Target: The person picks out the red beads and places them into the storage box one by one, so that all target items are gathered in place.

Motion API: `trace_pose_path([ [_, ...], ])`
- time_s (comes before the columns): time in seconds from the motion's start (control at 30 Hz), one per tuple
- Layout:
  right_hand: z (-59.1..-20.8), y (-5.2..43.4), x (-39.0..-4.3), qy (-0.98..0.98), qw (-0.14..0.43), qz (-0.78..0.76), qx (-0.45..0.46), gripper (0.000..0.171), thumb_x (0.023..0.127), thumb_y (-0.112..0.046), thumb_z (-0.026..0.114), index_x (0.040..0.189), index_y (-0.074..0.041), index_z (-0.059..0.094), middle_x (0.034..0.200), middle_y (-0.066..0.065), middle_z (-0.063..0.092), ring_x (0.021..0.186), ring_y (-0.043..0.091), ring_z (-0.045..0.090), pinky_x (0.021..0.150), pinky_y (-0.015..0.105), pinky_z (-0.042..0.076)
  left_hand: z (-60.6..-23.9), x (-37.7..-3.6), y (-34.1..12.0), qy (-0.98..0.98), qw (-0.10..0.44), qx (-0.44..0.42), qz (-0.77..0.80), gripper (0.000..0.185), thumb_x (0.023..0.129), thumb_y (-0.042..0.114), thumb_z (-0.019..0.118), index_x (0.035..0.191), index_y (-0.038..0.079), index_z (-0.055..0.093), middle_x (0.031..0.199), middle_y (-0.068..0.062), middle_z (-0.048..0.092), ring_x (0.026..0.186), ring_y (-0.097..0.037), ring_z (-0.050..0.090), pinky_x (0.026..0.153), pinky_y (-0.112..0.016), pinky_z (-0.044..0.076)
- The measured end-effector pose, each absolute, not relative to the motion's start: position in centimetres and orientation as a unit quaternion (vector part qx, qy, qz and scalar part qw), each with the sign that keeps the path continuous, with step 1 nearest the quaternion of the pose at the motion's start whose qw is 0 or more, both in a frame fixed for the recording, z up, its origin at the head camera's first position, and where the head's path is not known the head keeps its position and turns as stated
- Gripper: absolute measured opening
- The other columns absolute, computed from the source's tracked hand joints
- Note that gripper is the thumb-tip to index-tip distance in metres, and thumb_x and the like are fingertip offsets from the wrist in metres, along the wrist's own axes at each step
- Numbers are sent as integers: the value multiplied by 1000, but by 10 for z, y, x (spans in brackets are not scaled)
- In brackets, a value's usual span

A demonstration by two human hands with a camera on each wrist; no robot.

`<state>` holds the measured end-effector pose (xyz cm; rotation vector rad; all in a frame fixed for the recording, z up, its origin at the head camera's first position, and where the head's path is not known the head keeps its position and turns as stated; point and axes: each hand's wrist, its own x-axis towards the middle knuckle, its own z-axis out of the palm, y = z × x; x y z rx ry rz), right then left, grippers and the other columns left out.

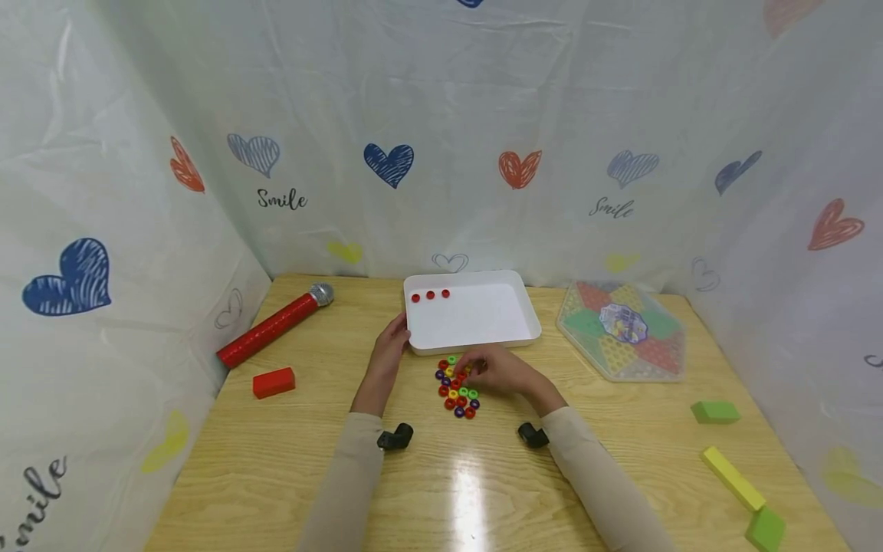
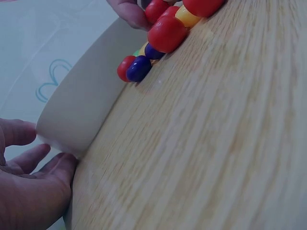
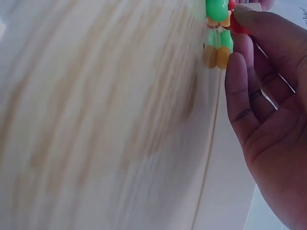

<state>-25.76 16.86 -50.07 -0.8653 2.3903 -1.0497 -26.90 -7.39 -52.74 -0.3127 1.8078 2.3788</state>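
A white tray (image 1: 476,310) lies at the back of the table, with red beads (image 1: 431,294) in a row at its far left. My left hand (image 1: 389,345) holds the tray's near left corner, thumb and fingers against the wall (image 2: 86,100). In front of the tray is a loose pile of round beads (image 1: 450,403) with holes, in red, purple, yellow and green. My right hand (image 1: 500,369) is over the pile's right side. It pinches a red bead (image 3: 238,25) between thumb and forefinger; the fingers partly hide it.
A red toy microphone (image 1: 272,328) and red block (image 1: 274,382) lie left. To the right are a hexagonal game board (image 1: 621,330), green blocks (image 1: 715,412) and a yellow block (image 1: 734,479). A heart-print curtain (image 1: 448,153) encloses the table's back and sides.
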Motion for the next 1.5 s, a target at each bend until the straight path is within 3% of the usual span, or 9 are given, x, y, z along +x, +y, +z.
trace_pose_path([
  [0.23,-492,171,-264,834,196,-422,-297,20,87,-15,72,106,-14,71,100,-5,68,89,12,64,78,28,55,-526,-268,-77,599,66,-101,792,49,101,8,43,149,9,35,154,-10,35,142,-21,31,117,-37,26],
  [0.7,-455,186,-309,812,191,-483,-267,28,91,-13,67,116,0,66,109,7,67,99,21,64,83,29,56,-529,-267,-79,583,63,-86,806,50,100,5,44,149,5,33,155,-14,31,144,-22,27,117,-38,25],
  [1.0,-439,187,-349,824,170,-495,-218,23,89,-24,69,112,-16,70,115,8,67,104,20,62,95,37,52,-529,-264,-78,578,68,-83,809,51,99,4,45,149,5,34,155,-14,32,144,-24,28,117,-40,25],
  [1.2,-442,181,-371,823,177,-513,-168,32,90,-21,68,120,-9,66,122,8,64,113,24,59,105,50,42,-533,-262,-78,567,61,-63,819,51,99,1,42,149,0,31,154,-20,31,144,-29,27,118,-44,22],
  [1.5,-451,179,-396,826,185,-518,-124,37,95,-20,61,131,-10,59,130,6,58,122,29,49,109,51,36,-537,-262,-78,564,50,-50,823,50,99,0,42,148,-1,32,152,-22,32,142,-32,28,117,-47,23],
])
